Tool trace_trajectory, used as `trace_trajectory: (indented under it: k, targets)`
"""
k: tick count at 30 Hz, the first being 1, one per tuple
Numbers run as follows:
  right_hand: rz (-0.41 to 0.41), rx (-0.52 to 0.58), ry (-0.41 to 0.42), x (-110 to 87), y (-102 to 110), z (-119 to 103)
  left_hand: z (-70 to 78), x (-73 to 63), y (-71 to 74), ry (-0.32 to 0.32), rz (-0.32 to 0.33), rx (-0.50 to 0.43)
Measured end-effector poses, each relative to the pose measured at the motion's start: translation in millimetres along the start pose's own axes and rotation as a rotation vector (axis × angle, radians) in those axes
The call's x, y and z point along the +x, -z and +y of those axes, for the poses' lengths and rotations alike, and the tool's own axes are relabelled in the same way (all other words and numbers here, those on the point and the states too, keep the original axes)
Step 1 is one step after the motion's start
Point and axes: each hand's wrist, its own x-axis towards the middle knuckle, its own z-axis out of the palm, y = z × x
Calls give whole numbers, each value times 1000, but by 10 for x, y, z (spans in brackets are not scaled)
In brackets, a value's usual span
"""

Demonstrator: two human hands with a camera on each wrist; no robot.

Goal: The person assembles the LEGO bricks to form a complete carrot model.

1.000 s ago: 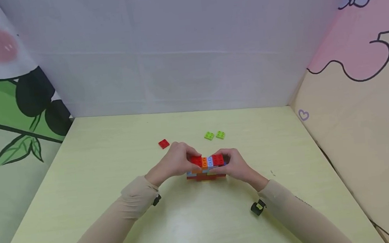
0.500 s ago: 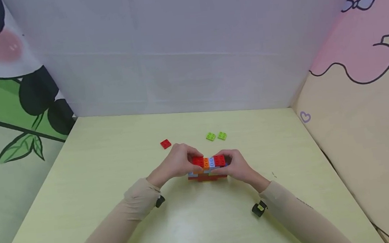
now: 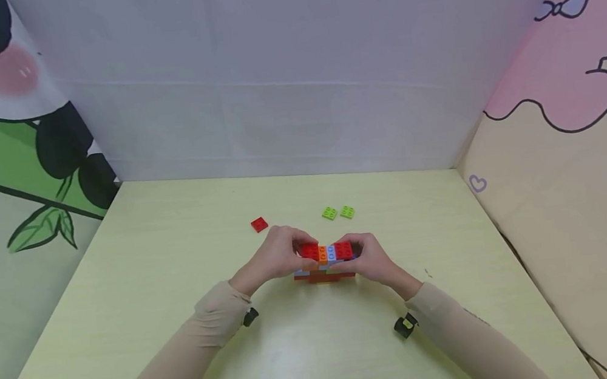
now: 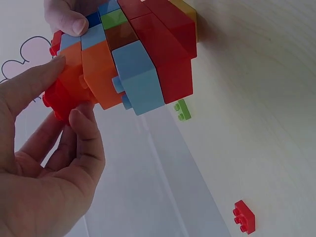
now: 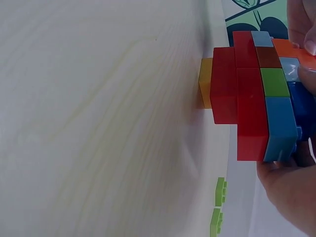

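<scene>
A stack of toy building bricks (image 3: 324, 277) stands near the middle of the table, wider above than at its base. My left hand (image 3: 278, 254) grips its upper left end, where a red brick (image 3: 310, 251) and an orange brick (image 4: 98, 71) lie between thumb and fingers. At the upper right end, my right hand (image 3: 371, 261) holds the stack around another red brick (image 3: 344, 250) in the top row. Lower rows show light blue (image 4: 137, 74), green (image 5: 275, 82), brown and red bricks (image 5: 252, 108), with a yellow brick (image 5: 205, 83) at the bottom.
Behind the left hand lies a flat red brick (image 3: 259, 224) on the pale table (image 3: 191, 224). Two flat green bricks, one left (image 3: 329, 213) and one right (image 3: 347, 212), lie behind the stack. A white wall (image 3: 275, 119) borders the table's far edge, with painted panels at both sides.
The head view has shifted slightly, so everything appears a little further right. Both hands keep the same hold on the brick stack.
</scene>
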Motion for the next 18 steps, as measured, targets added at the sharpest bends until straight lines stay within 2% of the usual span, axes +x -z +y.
trace_trajectory:
  k: [3,7,11,14,18]
  targets:
    - [6,-3,-11,8,-15,14,-47,-43,38,-17,30,-27]
    - [6,-7,-25,19,-10,51,-174,-68,79,-8,125,-64]
    - [-4,-9,-39,0,-12,-64,-344,-46,157,52,206,-104]
    - [-4,-7,-43,2,-12,-66,-484,-18,223,101,251,-135]
    - [1,-7,-49,5,-13,-53,-646,18,295,149,305,-111]
